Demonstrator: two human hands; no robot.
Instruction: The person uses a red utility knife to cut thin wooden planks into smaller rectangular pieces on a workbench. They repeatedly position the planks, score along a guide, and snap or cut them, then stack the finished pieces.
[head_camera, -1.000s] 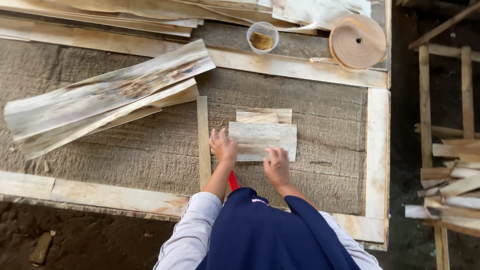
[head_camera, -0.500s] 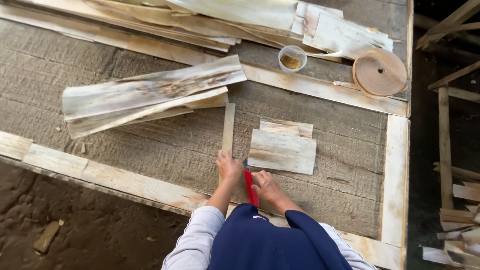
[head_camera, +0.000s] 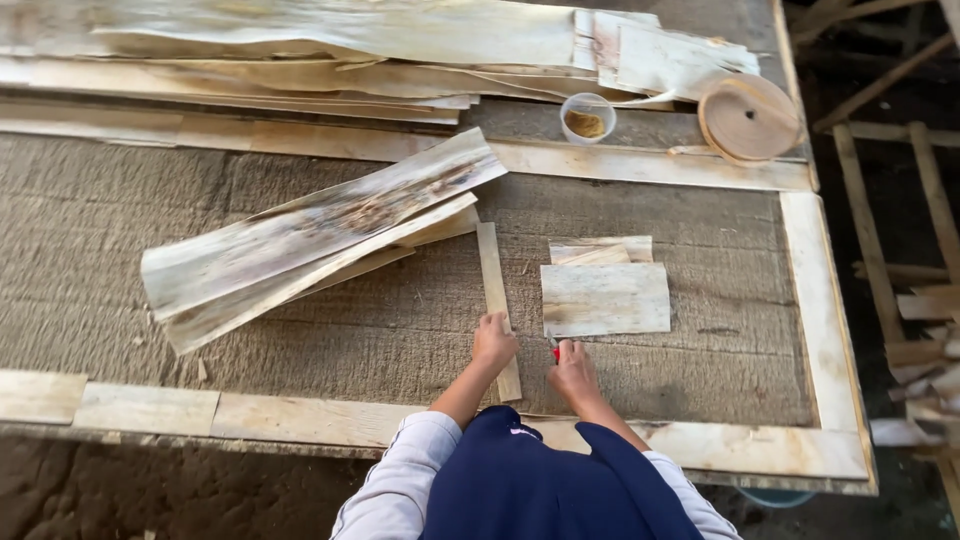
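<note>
**A:** Item one, nearest you: your hands. State?

**B:** Your left hand lies flat, pressing the near part of the strip. Your right hand is closed round a red-handled tool; the blade is too small to make out. The two hands sit close together, not touching.

**A:** Item two: the strip. Where, and how does it lie?

**B:** On the burlap-covered table, directly ahead of you. Its long axis runs away from you, tilted slightly left at the far end. The near end reaches past your left hand toward the table's wooden border. Your left hand is on it; your right hand is just beside it, on its right.

**A:** Appearance?

**B:** Narrow, thin, pale tan wood veneer, straight-edged, flat.

**A:** Item three, right of the strip?

**B:** A rectangular sheet of the same pale veneer, long axis crosswise, just beyond your right hand. Smaller pieces lie under its far edge.

**A:** Item four, left?

**B:** A long bundle of grey-streaked veneer, lying diagonally, its right end near the strip's far end.

**A:** Farthest?

**B:** A small cup, a tape roll, and stacked sheets.
</note>
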